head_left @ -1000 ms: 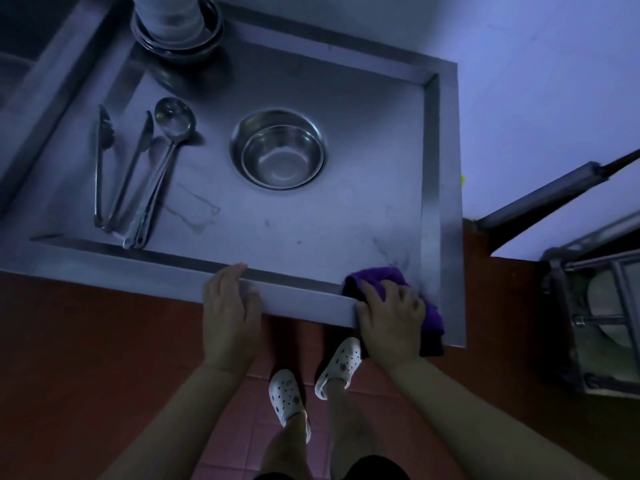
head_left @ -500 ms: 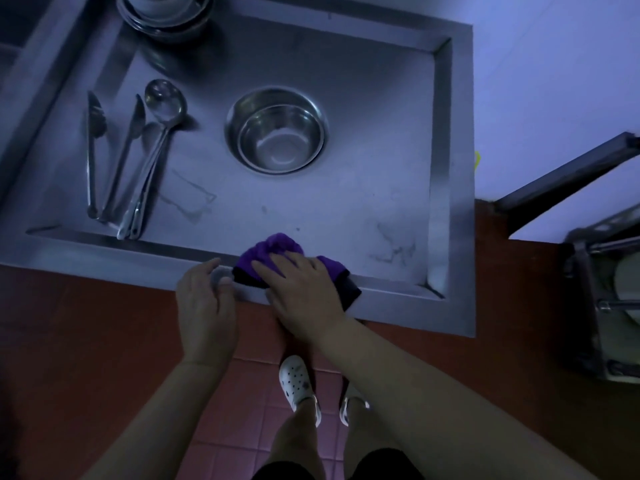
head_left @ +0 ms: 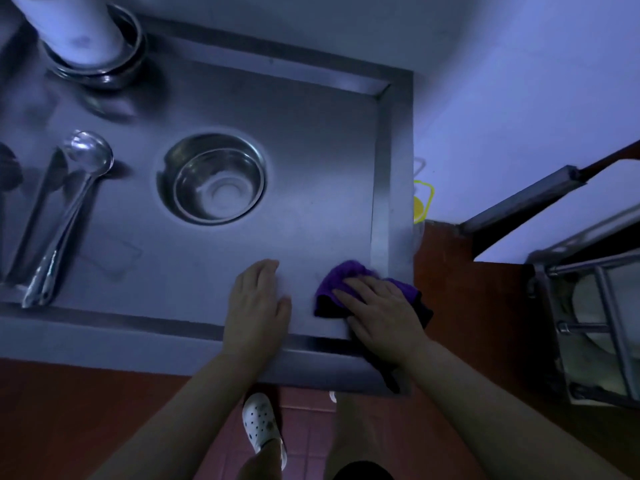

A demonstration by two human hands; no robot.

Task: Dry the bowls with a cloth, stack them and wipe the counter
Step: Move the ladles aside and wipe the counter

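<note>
the right hand (head_left: 382, 315) lies palm-down on the crumpled purple cloth (head_left: 346, 275), fingers fairly straight and pressing it flat against the stainless steel counter (head_left: 311, 168) near the front right corner. the left hand (head_left: 258, 306) rests flat and relaxed on the bare counter just beside the cloth, holding nothing and apparently bracing.

progress, as judged from the layout: the step in hand is the counter wipe. one round stainless steel bowl (head_left: 216, 181) stands alone and upright near the middle of the counter, apart from the stack of steel bowls (head_left: 100, 69) at the rear left corner. that stack carries a pale cylindrical object (head_left: 69, 26) whose nature cannot be determined. the lone bowl is not yet stacked; whether it is dry cannot be determined. the counter area around the utensils and bowls probably remains to be wiped.

count:
- hands: two, both on the counter.
- cloth: one.
- loose bowls: one; bowls in the stack: at least two rims visible, exact number unclear.
- long steel utensils at the left: one ladle (head_left: 69, 209) plainly visible, with at least two more beside it partly cut off by the frame edge.
- white perforated clog (head_left: 261, 422) on the tiled floor below: one fully visible.
</note>
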